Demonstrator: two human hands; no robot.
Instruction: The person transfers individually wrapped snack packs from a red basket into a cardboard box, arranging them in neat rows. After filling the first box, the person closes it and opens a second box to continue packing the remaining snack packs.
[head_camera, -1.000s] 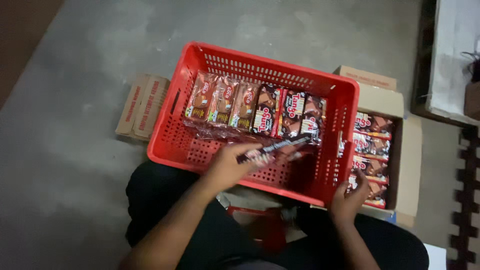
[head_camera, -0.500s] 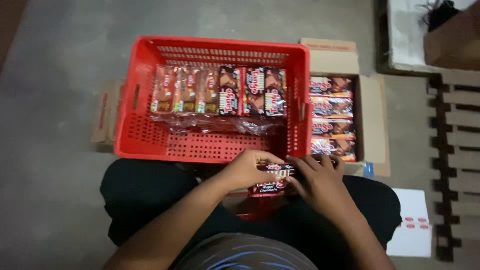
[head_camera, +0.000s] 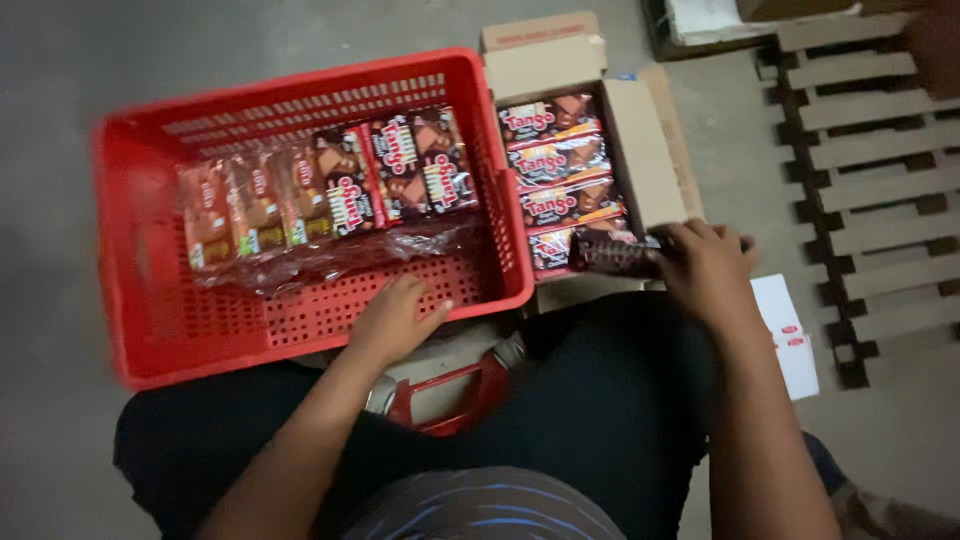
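A red plastic crate sits on the floor in front of my knees, with a row of brown and red snack packets standing along its far side. My left hand rests flat on the crate's near edge and holds nothing. To the right is an open cardboard box filled with more stacked snack packets. My right hand is at the box's near end, closed around a dark snack packet.
A wooden pallet lies on the floor to the right. A white paper sheet lies by my right leg. A red object sits between my legs. Grey concrete floor surrounds the crate.
Both hands were together on one packet at the crate's near edge. Now the right hand has moved right to the cardboard box with a packet, and the left hand stays on the crate.
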